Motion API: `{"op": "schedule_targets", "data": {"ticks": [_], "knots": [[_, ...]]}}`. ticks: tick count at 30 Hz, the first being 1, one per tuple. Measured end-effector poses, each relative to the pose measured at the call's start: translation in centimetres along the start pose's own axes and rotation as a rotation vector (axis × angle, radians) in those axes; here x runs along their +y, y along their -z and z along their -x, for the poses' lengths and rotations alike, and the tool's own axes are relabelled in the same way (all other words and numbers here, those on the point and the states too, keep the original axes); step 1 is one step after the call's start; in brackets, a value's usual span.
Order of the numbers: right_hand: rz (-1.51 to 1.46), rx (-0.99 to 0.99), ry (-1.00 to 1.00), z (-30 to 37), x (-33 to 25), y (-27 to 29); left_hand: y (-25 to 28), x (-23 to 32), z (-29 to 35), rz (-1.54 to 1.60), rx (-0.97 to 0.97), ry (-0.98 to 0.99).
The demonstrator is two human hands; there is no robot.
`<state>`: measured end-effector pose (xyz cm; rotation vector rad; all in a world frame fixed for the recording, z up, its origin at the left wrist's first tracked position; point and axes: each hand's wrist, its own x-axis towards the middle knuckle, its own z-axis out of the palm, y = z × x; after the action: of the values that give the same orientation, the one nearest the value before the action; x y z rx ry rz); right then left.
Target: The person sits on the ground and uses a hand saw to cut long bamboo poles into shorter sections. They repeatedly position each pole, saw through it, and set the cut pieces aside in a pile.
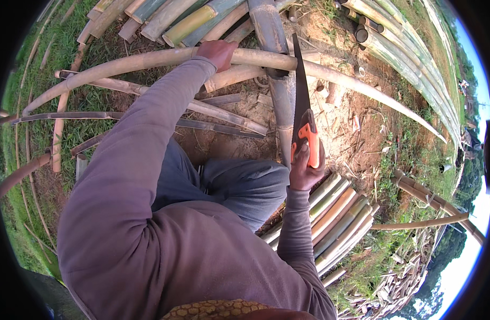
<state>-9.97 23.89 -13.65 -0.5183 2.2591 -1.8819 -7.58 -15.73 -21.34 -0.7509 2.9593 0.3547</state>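
Note:
A long bamboo pole (127, 63) runs from the left across to the right, lying over a thick upright-running bamboo support (281, 101). My left hand (217, 54) is wrapped round the pole, left of the support. In my right hand (307, 169) is a hand saw (302, 88) with an orange handle and a dark blade. The blade points away from me and crosses the pole just right of the support. Whether its teeth are inside the bamboo I cannot tell.
Cut bamboo lengths (338, 213) are stacked beside my right forearm. More bamboo poles (410, 58) lie at the far right, and others (186, 24) at the far left. Split strips (223, 114) lie before my knees. Offcuts (399, 282) are heaped at the lower right.

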Motion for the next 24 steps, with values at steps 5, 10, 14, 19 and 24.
{"op": "schedule_targets", "data": {"ticks": [5, 10, 14, 19, 24], "knots": [[-0.063, 0.031, -0.044, 7.1, -0.9, 3.7, -0.3, 0.3, 0.1, 0.017, -0.031, 0.006], [0.046, -0.035, 0.016, -10.9, -0.5, -5.0, -1.0, 0.4, -0.3, 0.011, -0.006, -0.015], [0.042, -0.022, -0.036, -12.2, 0.4, -5.6, 0.2, 0.7, 0.3, 0.014, -0.011, -0.037], [0.018, 0.051, 0.069, -2.9, 3.1, -1.8, 0.5, 0.4, -0.1, 0.002, 0.0, -0.032], [-0.013, 0.074, -0.024, -0.2, 1.2, 0.0, 2.3, 1.5, 2.4, 0.04, -0.062, -0.004]]}}
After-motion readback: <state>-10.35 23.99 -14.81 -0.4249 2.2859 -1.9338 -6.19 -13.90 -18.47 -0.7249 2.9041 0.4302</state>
